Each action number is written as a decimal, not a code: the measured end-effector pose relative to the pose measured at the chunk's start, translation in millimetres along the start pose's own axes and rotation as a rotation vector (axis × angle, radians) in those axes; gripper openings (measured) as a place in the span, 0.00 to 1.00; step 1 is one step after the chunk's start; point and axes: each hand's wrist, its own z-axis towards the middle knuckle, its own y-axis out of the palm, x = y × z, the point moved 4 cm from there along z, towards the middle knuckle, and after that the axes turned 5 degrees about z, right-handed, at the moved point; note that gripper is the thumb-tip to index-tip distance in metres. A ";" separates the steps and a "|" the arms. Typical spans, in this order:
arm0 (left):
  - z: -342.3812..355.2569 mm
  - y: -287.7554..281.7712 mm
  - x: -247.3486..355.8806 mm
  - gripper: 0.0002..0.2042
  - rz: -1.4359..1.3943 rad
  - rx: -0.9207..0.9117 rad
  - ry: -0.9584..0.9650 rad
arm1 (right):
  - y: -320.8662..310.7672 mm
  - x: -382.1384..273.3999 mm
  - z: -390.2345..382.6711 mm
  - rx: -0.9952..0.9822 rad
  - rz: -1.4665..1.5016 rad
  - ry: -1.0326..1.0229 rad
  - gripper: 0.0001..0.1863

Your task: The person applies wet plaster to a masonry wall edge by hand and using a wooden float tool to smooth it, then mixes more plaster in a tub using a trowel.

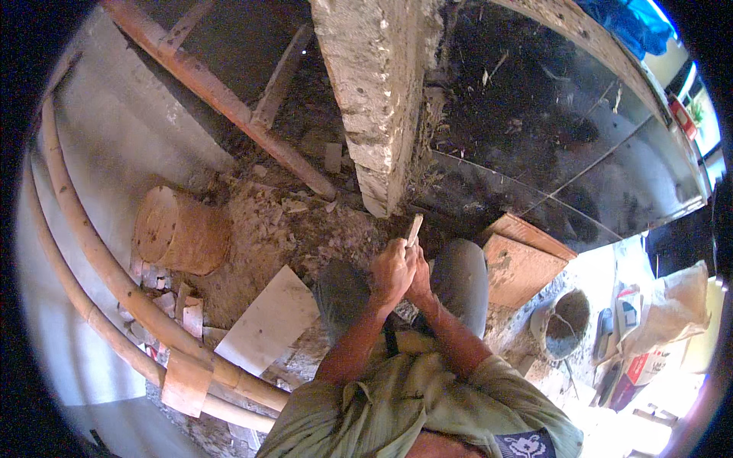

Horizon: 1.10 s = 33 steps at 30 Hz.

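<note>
My two hands are together in front of my knees in the head view. My left hand [391, 271] is closed on a short pale piece [414, 227], apparently wood, which sticks up from the fingers. My right hand [418, 275] is closed on the same piece, just behind and right of the left one, its fingers partly hidden. Beyond the piece's tip stands a rough, crumbly concrete edge [370, 114], with rubble [343, 237] on the ground below it.
A dark tiled slab [557, 114] and leaning boards [519, 267] are at right, above a bucket [561, 324] and sacks [679, 298]. At left are a rusty frame [210, 80], bamboo poles [122, 282], a tan cylinder [179, 229] and a pale tile [263, 320].
</note>
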 end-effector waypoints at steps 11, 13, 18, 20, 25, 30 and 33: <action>58.7 28.8 -29.2 0.09 0.046 -0.031 -0.039 | 11.1 11.1 74.2 0.102 0.214 0.044 0.29; 70.7 29.6 -37.3 0.09 -0.017 0.037 -0.005 | 12.8 0.3 85.5 0.196 0.279 -0.076 0.31; 89.6 28.7 -22.3 0.10 0.120 0.020 0.028 | 19.4 16.8 106.9 0.252 0.203 -0.055 0.26; 92.9 25.3 -23.2 0.11 0.103 0.051 0.052 | 24.1 16.3 112.0 0.182 0.195 0.064 0.23; 100.0 5.9 -2.0 0.11 0.018 0.130 0.030 | -2.3 -3.2 116.6 0.305 0.013 -0.143 0.33; 113.3 -42.1 28.8 0.10 0.028 0.252 0.085 | -43.2 -57.9 125.5 0.196 0.233 0.070 0.32; 121.9 -62.4 75.7 0.08 0.128 0.216 0.095 | -75.2 -70.1 132.5 0.324 0.225 -0.016 0.30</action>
